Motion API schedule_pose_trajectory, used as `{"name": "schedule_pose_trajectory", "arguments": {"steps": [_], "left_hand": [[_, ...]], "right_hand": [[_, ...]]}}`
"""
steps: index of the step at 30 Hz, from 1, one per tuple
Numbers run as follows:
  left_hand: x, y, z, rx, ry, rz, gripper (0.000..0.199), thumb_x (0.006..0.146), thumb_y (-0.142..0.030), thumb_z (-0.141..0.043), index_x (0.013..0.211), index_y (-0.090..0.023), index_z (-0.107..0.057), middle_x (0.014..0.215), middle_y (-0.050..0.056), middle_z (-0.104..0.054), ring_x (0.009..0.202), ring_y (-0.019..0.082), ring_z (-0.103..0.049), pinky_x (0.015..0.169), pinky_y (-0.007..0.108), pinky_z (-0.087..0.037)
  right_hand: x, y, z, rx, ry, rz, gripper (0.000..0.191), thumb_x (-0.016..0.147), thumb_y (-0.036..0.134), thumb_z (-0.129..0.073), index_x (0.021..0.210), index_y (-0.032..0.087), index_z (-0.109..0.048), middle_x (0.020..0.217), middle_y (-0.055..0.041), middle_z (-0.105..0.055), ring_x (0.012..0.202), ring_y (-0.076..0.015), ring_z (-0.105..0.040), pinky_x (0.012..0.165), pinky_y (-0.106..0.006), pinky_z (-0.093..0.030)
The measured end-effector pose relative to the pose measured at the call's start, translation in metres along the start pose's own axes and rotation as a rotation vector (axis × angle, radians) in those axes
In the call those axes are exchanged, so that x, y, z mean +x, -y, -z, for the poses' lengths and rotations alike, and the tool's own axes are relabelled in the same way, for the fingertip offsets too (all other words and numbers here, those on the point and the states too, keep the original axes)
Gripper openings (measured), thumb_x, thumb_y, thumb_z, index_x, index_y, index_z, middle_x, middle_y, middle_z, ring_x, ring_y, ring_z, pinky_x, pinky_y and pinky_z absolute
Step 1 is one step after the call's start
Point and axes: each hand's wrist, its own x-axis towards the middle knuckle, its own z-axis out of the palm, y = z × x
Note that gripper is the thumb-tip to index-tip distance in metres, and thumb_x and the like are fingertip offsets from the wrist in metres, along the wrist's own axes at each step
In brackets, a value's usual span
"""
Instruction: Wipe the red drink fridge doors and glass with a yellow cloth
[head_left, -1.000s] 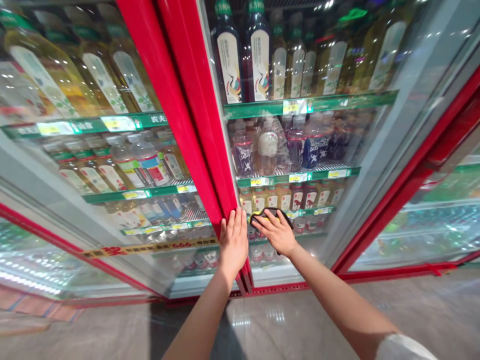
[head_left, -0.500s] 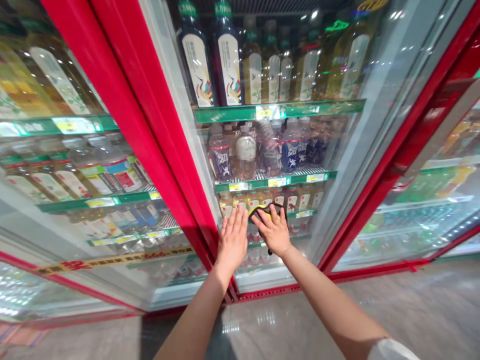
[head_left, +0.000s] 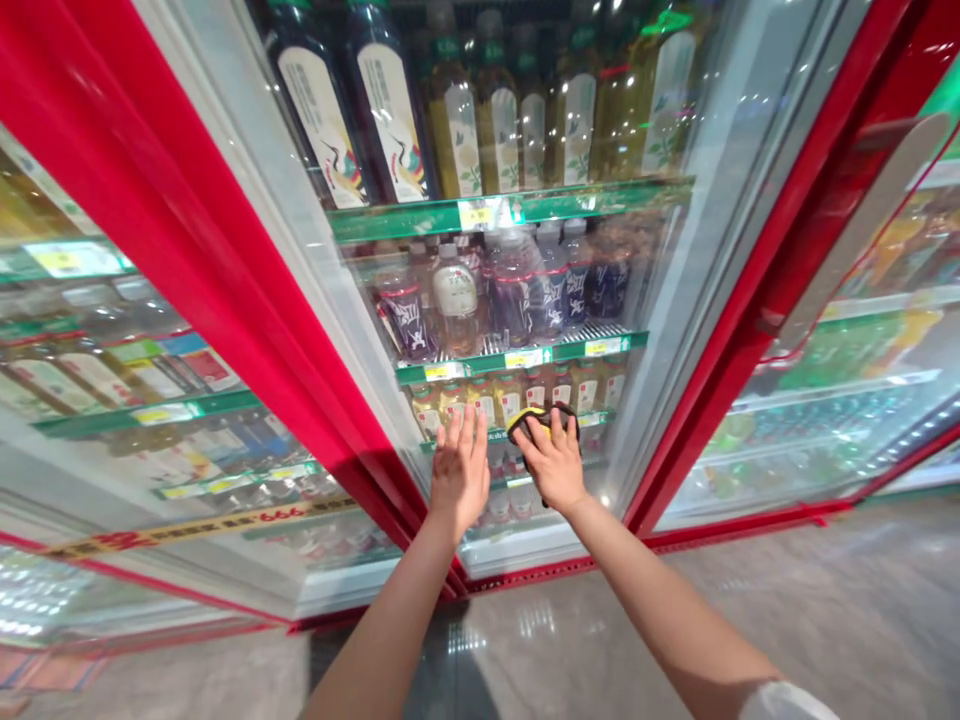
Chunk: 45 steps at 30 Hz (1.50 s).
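Note:
A glass door (head_left: 517, 555) with a red frame closes off a lit drinks cooler. My left hand (head_left: 459, 475) is flat against the lower glass near the left frame, its fingers spread and nothing in it. To its right, my right hand (head_left: 555, 465) presses a black and yellow cloth (head_left: 571, 412) against the glass, the fingers spread over it. Behind the glass stand rows of bottles, among them a dark bottle (head_left: 391, 120) on the upper shelf and a clear bottle with a round label (head_left: 454, 298) on the shelf below.
Another cooler door with bottles lies left of the red frame (head_left: 247, 300). On the right are a long door handle (head_left: 862, 230) and more shelves of drinks. Below is the grey shiny floor (head_left: 720, 620).
The view has shifted, so the cooler's upper shelves appear further left and closer. The cloth and my right hand have moved right relative to the bottles behind the glass.

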Motion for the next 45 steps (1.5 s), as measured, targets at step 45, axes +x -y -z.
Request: {"name": "schedule_pose_trajectory", "arguments": {"steps": [45], "left_hand": [[0.055,-0.091,-0.026,-0.068,-0.043,-0.251,0.083,0.092,-0.014,-0.053,0.163,-0.016,-0.009,0.164,0.016,-0.031,0.154,0.03,-0.026,0.126,0.048,-0.018]], "right_hand": [[-0.018,-0.125,0.042,-0.046,-0.026,-0.336,0.048,0.092,0.017,-0.057,0.14,0.017,-0.054,0.167,-0.0178,-0.023,0.156,-0.0424,0.007,0.117,-0.071,-0.029]]}}
